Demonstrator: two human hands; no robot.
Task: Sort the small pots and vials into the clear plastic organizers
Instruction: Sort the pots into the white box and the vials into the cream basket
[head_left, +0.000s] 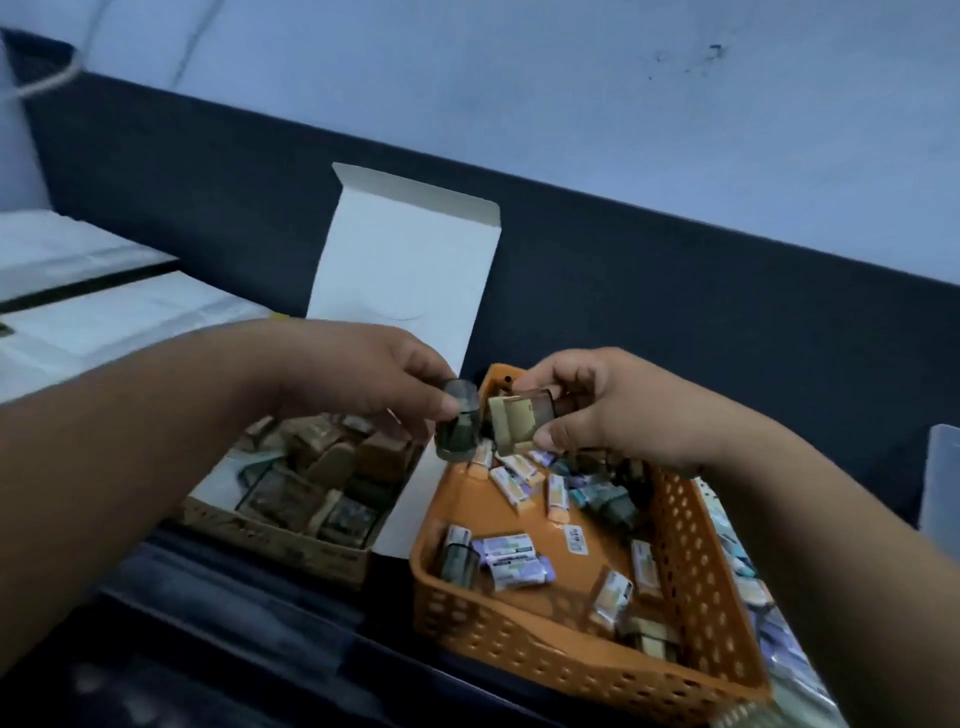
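Observation:
My left hand (363, 379) pinches a small smoky-grey translucent pot (457, 423), held upright above the gap between the two containers. My right hand (613, 410) grips a tan-labelled pot (514, 421) lying on its side, close to the grey one. Both hands hover over the far end of an orange perforated basket (691, 587). In the basket lie several small white and purple packets (511, 558) and a few dark pots (460, 558).
A cardboard box (291, 545) with a raised white lid flap (410, 270) stands left of the basket, packed with brownish pots. White surfaces lie at the far left. A dark wall band runs behind. More packets lie right of the basket (748, 571).

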